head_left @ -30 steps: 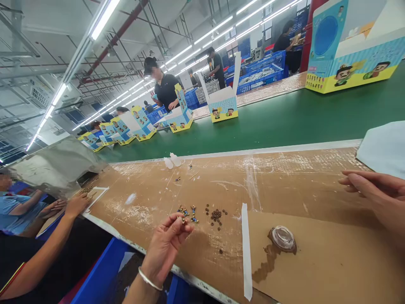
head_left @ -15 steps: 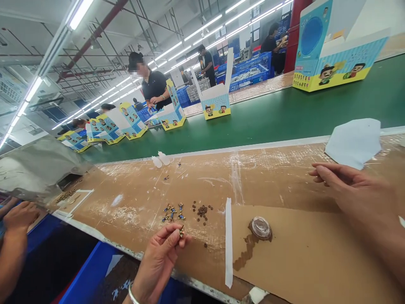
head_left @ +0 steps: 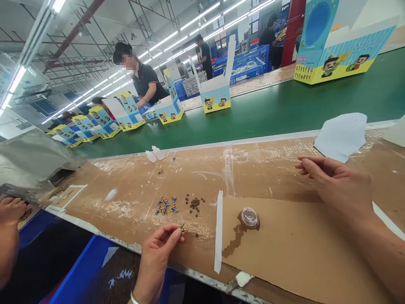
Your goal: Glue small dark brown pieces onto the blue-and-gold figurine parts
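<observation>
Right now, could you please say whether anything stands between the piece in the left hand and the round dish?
Nothing tall is visible between the piece and the round dish; a brown ring and the white tape lie there.

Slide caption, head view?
Left hand pinches a small part near brown discs; right hand near pale blue sheet.
</observation>
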{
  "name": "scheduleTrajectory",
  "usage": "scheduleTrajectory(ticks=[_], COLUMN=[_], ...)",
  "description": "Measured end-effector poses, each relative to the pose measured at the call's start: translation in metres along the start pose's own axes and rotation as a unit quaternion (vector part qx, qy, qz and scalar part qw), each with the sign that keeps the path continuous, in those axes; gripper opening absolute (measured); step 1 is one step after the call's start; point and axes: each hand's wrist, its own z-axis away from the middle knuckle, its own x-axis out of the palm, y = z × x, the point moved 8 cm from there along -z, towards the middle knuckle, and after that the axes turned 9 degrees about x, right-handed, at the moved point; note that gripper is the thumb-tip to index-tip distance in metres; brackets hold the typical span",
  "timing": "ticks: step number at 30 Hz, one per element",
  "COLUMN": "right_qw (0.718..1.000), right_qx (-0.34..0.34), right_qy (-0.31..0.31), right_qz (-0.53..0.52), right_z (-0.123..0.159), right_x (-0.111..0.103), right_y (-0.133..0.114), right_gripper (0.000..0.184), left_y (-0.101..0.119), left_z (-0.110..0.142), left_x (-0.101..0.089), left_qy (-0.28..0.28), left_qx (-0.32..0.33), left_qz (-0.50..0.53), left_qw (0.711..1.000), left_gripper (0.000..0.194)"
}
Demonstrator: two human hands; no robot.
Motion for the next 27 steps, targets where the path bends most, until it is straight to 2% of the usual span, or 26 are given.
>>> scheduleTrajectory(ticks=[8,13,27], right_qw=[1.0,1.0,1.0], right_qx=[-0.012,-0.011,0.005], right_qy=[0.011,0.008,0.011], right_qz=[0.003,-0.003,-0.002], right_z=[-0.001,-0.003,0.0], right_x=[0.0,0.001,0.0], right_y=[0.0,0.002,0.003], right_gripper=[0.034,0.033,0.032], left_y=[0.007,0.008,0.009], left_z=[0.014,0.018,0.016], left_x=[0.015,0.026,0.034], left_qy=[-0.028,-0.052,-0.053], left_qx=[0.088,0.091,0.084], left_qz=[-0.089,-0.074,-0.042], left_qw=[0.992,0.992,0.994], left_gripper=[0.019,0.016,0.014])
